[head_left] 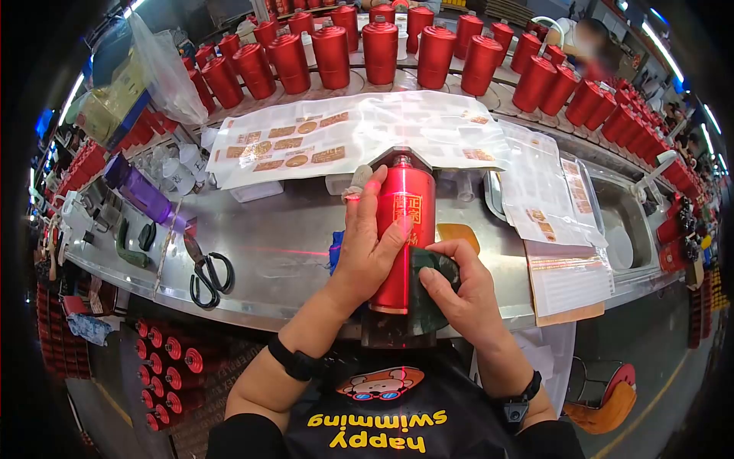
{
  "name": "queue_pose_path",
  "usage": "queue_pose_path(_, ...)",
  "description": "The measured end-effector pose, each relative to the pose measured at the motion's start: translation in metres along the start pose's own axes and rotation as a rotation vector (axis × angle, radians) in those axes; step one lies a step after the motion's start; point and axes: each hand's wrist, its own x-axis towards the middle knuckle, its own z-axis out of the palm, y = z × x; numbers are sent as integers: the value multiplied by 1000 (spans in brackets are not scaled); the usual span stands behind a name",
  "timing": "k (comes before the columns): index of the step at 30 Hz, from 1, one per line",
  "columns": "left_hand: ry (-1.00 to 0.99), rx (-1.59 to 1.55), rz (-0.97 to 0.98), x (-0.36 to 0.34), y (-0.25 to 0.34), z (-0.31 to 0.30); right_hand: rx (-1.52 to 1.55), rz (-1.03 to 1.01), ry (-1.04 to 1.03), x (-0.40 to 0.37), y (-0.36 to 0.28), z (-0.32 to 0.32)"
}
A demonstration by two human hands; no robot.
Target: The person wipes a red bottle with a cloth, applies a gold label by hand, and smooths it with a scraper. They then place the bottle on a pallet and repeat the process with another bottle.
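A: Where is the red bottle (419,233)?
B: Mid-bench (279,218), neck towards twelve o'clock; the left hand (359,256) cups its nine o'clock side, thumb pressed on the front
A: And the right hand (468,297)?
B: Pinching a dark green piece (425,306) between thumb and fingers, against the bottle's lower end, around five o'clock
A: What might go wrong there?
B: An uneven push could, I'd judge, scuff the gold characters (407,206), and a slack left grip could let the bottle turn; I can't tell what bears it underneath
A: Further out?
B: The printed sheet (367,126) at twelve o'clock lies close to the neck, so a shove that way might crumple it; the scissors (208,269), near nine, lie well apart, a smaller risk
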Motion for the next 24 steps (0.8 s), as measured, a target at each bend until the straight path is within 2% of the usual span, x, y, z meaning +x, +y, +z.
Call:
queue_pose_path(4,-37,-52,-35,0,3,-3,-40,-14,5,2,-1,-11)
queue_pose_path(7,-49,-272,-131,-4,4,-5,5,44,-35,21,-20,-35)
queue_pose_path(8,-54,-255,-129,-5,3,-4,-132,-14,-54,32,-31,-37)
queue_pose_path(11,-64,-191,-125,-9,-2,-3,-395,-379,-268,72,-35,-37)
queue_pose_path(12,-61,-159,-113,-8,-2,-3,-391,-277,-388,85,-42,-38)
queue_pose_path(13,-58,-126,-107,-8,-1,-2,-462,-319,-313,99,-34,-33)
queue_pose_path(15,-69,-134,-110,-12,2,-4,-719,-518,-19,126,-32,-24)
queue_pose_path(16,-82,-175,-112,-14,7,-7,-850,-751,15,128,-39,-24)
queue_pose_path(18,-153,-205,-127,-27,1,-14,-741,-821,-285,103,-54,-17)
queue_pose_path(19,-202,-90,-77,-35,3,-22,-680,-851,-440,94,-56,-14)
queue_pose_path(20,-249,27,-32,-44,10,-31,-503,-694,-584,96,-50,-16)
queue_pose_path(21,-305,145,10,-54,14,-36,-582,-724,-377,104,-43,-15)
queue_pose_path(22,-331,80,-39,-64,11,-35,-660,-745,-169,118,-37,-15)
queue_pose_path(23,-338,153,-30,-68,13,-35,-736,-767,44,126,-35,-16)
queue_pose_path(24,-341,228,-14,-70,15,-35,-1115,-852,-15,120,-46,-21)
